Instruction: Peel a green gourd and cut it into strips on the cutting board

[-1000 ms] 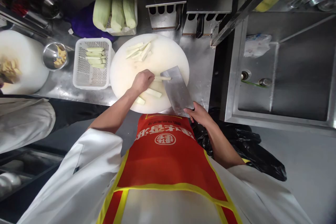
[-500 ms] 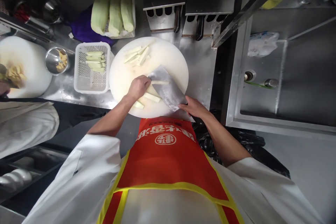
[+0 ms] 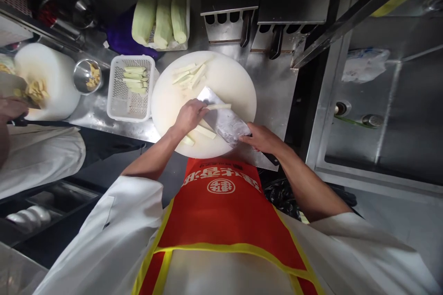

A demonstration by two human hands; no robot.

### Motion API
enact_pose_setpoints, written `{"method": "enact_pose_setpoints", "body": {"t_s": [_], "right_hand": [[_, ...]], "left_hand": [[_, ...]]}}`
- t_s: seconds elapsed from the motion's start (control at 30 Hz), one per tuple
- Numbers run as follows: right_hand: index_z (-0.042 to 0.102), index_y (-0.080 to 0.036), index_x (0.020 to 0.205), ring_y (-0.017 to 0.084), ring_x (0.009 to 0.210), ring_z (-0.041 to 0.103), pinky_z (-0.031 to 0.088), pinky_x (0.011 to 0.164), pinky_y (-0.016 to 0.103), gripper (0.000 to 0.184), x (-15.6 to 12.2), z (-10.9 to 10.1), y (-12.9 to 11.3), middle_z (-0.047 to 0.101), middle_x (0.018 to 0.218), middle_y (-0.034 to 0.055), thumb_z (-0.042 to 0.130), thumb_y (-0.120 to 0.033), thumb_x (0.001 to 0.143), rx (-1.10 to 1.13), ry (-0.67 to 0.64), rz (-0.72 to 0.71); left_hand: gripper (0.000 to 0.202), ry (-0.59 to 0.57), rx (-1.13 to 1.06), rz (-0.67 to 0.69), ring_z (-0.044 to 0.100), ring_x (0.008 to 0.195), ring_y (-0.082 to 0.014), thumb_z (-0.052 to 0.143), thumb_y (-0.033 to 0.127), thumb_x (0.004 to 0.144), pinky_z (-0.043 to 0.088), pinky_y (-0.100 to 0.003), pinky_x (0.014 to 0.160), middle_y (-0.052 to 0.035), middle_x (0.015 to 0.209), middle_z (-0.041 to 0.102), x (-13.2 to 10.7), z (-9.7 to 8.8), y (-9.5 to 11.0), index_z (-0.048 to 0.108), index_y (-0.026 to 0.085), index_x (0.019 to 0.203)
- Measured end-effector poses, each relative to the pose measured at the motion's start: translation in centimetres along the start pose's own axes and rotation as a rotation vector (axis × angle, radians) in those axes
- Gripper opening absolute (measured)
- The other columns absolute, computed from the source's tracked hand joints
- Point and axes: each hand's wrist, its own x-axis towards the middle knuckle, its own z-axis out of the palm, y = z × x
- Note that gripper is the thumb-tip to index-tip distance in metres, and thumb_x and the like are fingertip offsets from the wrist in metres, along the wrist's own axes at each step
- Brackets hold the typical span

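On the round white cutting board my left hand is curled, pinning a pale vegetable strip down. My right hand grips the handle of a wide steel cleaver, whose blade lies across the strip close to my left fingers. Two more cut strips lie under and beside my left hand. A small pile of cut strips rests at the board's far side.
A white mesh basket with cut strips stands left of the board; behind it a basket of peeled pale-green gourds. A steel bowl and a second white board lie far left, where another person's hand works. A steel sink is right.
The cleaver swung from the board's right side leftward over the strip, toward my left fingers. My right hand followed it inward. The left hand kept hold of the strip.
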Motion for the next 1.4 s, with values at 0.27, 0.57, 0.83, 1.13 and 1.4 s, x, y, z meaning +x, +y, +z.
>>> {"method": "enact_pose_setpoints", "body": {"t_s": [0.27,0.57,0.83,1.13,1.4], "right_hand": [[0.050,-0.027,0.086,0.020,0.045,0.060,0.040,0.051,0.031,0.028,-5.0,-2.9,3.1,0.057,0.049,-0.0060,0.065,-0.051,0.087,-0.095,0.181,0.113],[0.046,-0.027,0.087,0.019,0.046,0.057,0.040,0.052,0.031,0.034,-10.9,2.5,7.7,0.055,0.047,-0.0076,0.064,-0.055,0.085,0.202,0.340,0.231],[0.050,-0.025,0.091,0.019,0.048,0.058,0.043,0.055,0.031,0.035,-11.2,6.1,5.9,0.055,0.049,-0.0079,0.063,-0.057,0.084,0.259,0.334,0.177],[0.051,-0.025,0.093,0.019,0.048,0.058,0.042,0.054,0.031,0.034,-9.7,6.5,4.8,0.056,0.050,-0.0079,0.064,-0.055,0.085,0.175,0.327,0.168],[0.050,-0.026,0.091,0.019,0.048,0.058,0.042,0.054,0.031,0.031,-9.4,7.4,4.2,0.056,0.051,-0.0077,0.061,-0.054,0.087,0.106,0.305,0.163]], "left_hand": [[0.015,0.229,0.091,-0.223,0.063,0.093,-0.0255,0.063,0.024,0.087,0.051,-0.038,0.089,-0.0092,0.099,0.069,4.9,-4.5,-6.2,0.072,0.020,0.098],[0.029,-0.354,0.039,0.263,0.062,0.111,-0.0267,0.060,0.035,0.094,0.048,-0.040,0.099,-0.0103,0.115,0.069,-3.0,-2.1,-3.0,0.070,0.021,0.118],[0.033,-0.460,0.274,0.274,0.059,0.110,-0.0276,0.057,0.011,0.085,0.047,-0.037,0.092,-0.0113,0.117,0.062,-3.9,-0.5,-1.3,0.066,0.020,0.115],[0.040,-0.374,0.220,0.120,0.065,0.092,-0.0241,0.056,0.018,0.090,0.049,-0.036,0.076,-0.0095,0.121,0.061,-3.7,-1.3,-2.1,0.056,0.023,0.130],[0.036,-0.084,0.035,0.293,0.060,0.113,-0.0285,0.053,0.037,0.101,0.053,-0.042,0.098,-0.0158,0.122,0.061,-9.5,0.3,-5.1,0.066,0.015,0.126]]}}
